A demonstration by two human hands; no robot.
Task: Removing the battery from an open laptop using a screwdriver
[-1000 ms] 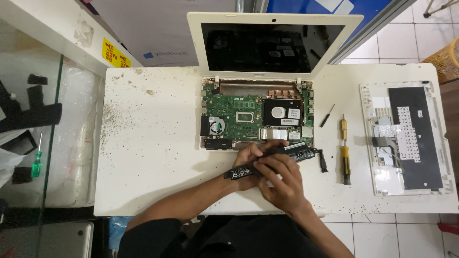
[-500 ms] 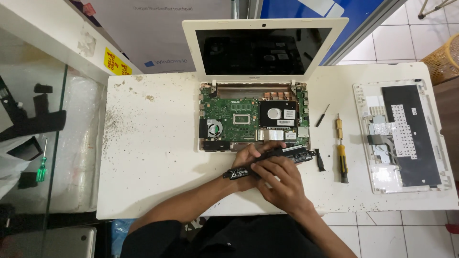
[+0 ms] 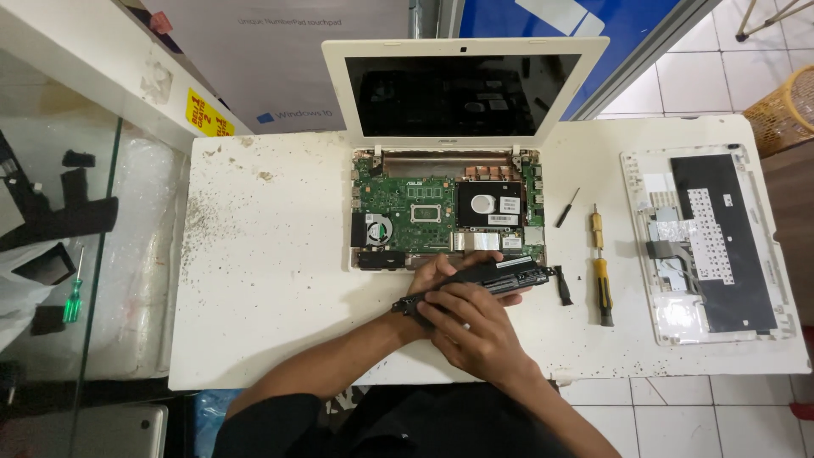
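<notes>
Gripping the long black laptop battery [image 3: 479, 282] with our 2 hands, we hold it at the opened laptop base's [image 3: 447, 212] front edge; left hand [image 3: 439, 273] beneath, right hand [image 3: 475, 326] clasped over its nearer end.

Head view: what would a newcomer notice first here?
The opened white laptop stands at the table's far middle, its green circuit board bare. In front of it, the left hand and right hand hold a long black battery. A removed keyboard panel lies at the right.
</notes>
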